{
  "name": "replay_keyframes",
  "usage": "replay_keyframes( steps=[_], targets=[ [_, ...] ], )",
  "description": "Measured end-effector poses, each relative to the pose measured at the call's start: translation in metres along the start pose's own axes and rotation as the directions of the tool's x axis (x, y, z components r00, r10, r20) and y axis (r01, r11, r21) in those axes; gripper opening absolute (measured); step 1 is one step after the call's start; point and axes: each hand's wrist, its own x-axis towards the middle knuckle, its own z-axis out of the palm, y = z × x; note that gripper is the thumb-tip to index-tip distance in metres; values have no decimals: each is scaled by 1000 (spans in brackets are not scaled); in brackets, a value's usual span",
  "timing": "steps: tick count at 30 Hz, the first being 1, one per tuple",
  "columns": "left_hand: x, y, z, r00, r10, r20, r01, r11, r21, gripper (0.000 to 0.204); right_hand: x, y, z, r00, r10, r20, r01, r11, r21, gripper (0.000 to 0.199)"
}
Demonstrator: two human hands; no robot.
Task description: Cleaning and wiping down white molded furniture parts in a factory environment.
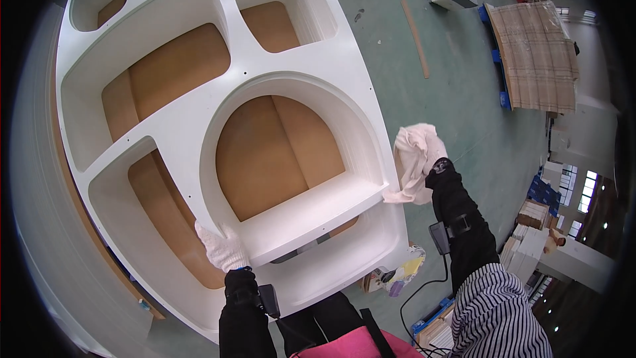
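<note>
A large white cabinet frame [179,119] with curved open compartments and brown backing panels lies flat in front of me. My left hand [222,246], in a white knit glove, rests on the frame's inner rim beside the arched middle compartment. My right hand [434,156], also gloved, is closed on a crumpled white cloth [414,159] pressed against the frame's right outer edge. Black sleeve covers and small black devices sit on both wrists.
Green floor spreads to the right. A thin wooden strip [415,36] lies on it, with a wrapped stack of boards on a blue pallet [536,56] beyond. Stacked boxes [530,225] and a person stand at far right. A coloured bottle [401,275] lies below the frame.
</note>
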Motion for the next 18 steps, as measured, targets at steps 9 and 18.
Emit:
replay_keyframes(
  steps=[9, 18],
  targets=[
    [5, 26, -20, 965, -139, 223, 148, 989, -24, 70, 61, -157, 272, 842, -477, 251, 504, 532, -681, 45],
    [8, 2, -17, 984, -101, 148, 114, 990, -87, 68, 54, -39, 284, 434, -877, 206, 751, 226, -621, 16]
  ],
)
